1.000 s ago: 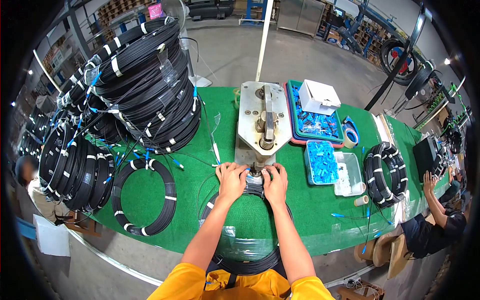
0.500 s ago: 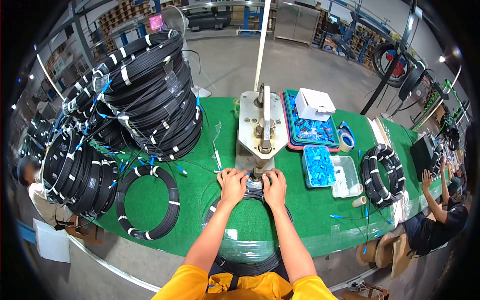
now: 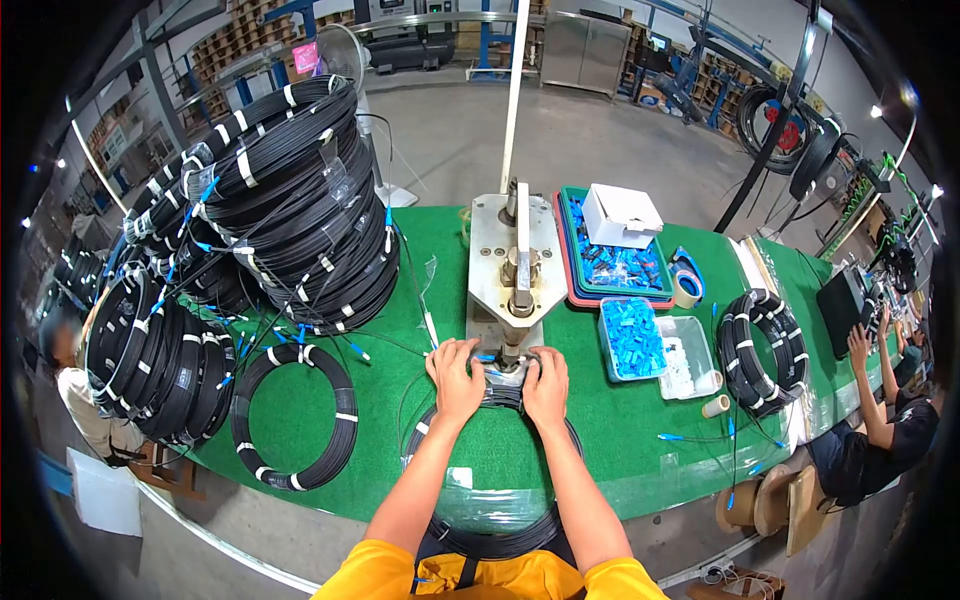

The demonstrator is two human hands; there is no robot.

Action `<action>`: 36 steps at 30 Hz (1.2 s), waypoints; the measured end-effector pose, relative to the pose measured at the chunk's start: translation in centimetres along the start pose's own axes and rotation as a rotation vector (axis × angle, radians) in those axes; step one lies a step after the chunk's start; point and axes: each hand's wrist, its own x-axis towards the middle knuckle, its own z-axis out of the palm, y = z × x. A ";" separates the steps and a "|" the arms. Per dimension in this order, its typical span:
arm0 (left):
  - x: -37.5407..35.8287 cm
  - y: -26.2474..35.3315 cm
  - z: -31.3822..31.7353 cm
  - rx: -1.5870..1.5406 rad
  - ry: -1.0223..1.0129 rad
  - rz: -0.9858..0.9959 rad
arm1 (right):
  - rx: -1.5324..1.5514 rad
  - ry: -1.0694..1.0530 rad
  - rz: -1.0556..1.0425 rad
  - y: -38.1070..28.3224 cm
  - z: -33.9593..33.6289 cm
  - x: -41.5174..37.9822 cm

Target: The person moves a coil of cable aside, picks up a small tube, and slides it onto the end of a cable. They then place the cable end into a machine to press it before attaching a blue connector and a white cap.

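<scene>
My left hand (image 3: 457,376) and my right hand (image 3: 547,385) rest side by side at the foot of a metal hand press (image 3: 510,275) on the green table (image 3: 600,440). Both hands pinch a thin cable end with a small part under the press head; the part itself is mostly hidden by my fingers. Under my wrists lies a black cable coil (image 3: 492,540) in clear plastic, hanging over the table's near edge.
A tall stack of black cable coils (image 3: 290,200) fills the left. One coil (image 3: 295,415) lies flat beside it. Trays of blue connectors (image 3: 632,335) and a white box (image 3: 622,215) sit right of the press. Another coil (image 3: 765,350) lies further right. A person (image 3: 870,420) sits there.
The view has shifted slightly, so the press and table sit lower and left. My hands have drawn a little closer together at the press base, still holding the cable end.
</scene>
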 end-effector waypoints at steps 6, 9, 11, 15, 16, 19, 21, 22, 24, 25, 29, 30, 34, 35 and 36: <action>0.0 0.1 -0.2 -0.064 0.069 -0.063 | 0.043 -0.004 0.018 0.1 0.0 -0.1; 0.1 0.3 -0.3 -0.031 -0.002 -0.094 | 0.031 -0.002 -0.006 0.2 0.1 -0.2; 0.1 0.4 -0.3 0.015 -0.066 -0.113 | 0.006 -0.007 -0.003 0.3 0.2 -0.3; 0.0 0.4 -0.3 0.020 -0.102 -0.143 | -0.016 -0.018 0.042 0.2 0.2 0.0; 0.0 0.3 -0.2 0.021 -0.097 -0.138 | -0.017 -0.020 0.044 0.3 0.3 -0.1; -0.1 0.2 -0.3 0.019 -0.089 -0.116 | -0.014 -0.033 0.053 0.3 0.3 0.0; -0.1 0.2 -0.4 0.020 -0.089 -0.102 | -0.014 -0.044 0.046 0.3 0.2 -0.1; -0.2 0.2 -0.3 0.017 -0.089 -0.103 | -0.014 -0.045 0.047 0.3 0.3 -0.1; -0.1 0.2 -0.2 0.013 -0.088 -0.101 | -0.018 -0.055 0.050 0.4 0.2 -0.1; -0.1 0.3 -0.2 0.020 -0.093 -0.105 | -0.018 -0.054 0.049 0.4 0.2 -0.1; -0.1 0.1 -0.1 0.046 -0.119 -0.093 | 0.011 -0.075 0.055 0.6 0.3 -0.2; -0.1 0.2 -0.2 0.046 -0.121 -0.093 | 0.023 -0.082 0.059 0.6 0.2 -0.1; -0.2 0.3 -0.1 0.067 -0.127 -0.091 | 0.019 -0.074 0.056 0.3 0.1 -0.2; -0.1 0.2 -0.1 0.072 -0.125 -0.091 | 0.020 -0.079 0.063 0.2 0.1 -0.1; -0.1 0.2 -0.1 0.072 -0.124 -0.091 | 0.021 -0.083 0.070 0.2 0.0 -0.1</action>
